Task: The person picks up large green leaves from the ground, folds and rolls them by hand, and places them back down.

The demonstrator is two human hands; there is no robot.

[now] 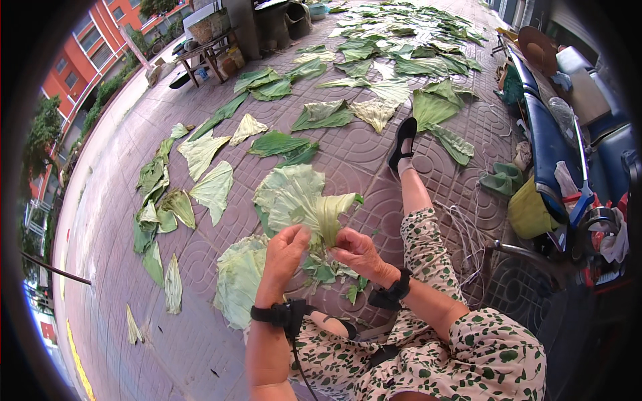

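At frame centre, the left hand (286,255) and right hand (361,254) pinch the lower end of a pale cabbage leaf (324,215), its blade fanning upward.

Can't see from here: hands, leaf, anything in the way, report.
Right hand pinching pale green leaf, left hand against it. Large leaf lying nearby. Nothing visibly blocking either hand.

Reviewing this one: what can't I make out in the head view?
All in the head view:
- Left hand: fingertips blurred and partly turned away, so its grip on the pale green leaf is unclear.
- Nearer foot: mostly hidden by the black wristband and leaf-print clothing.
- Farthest leaves: too small and overlapping to count.
- Blue seats: cut off by the dark fisheye rim.
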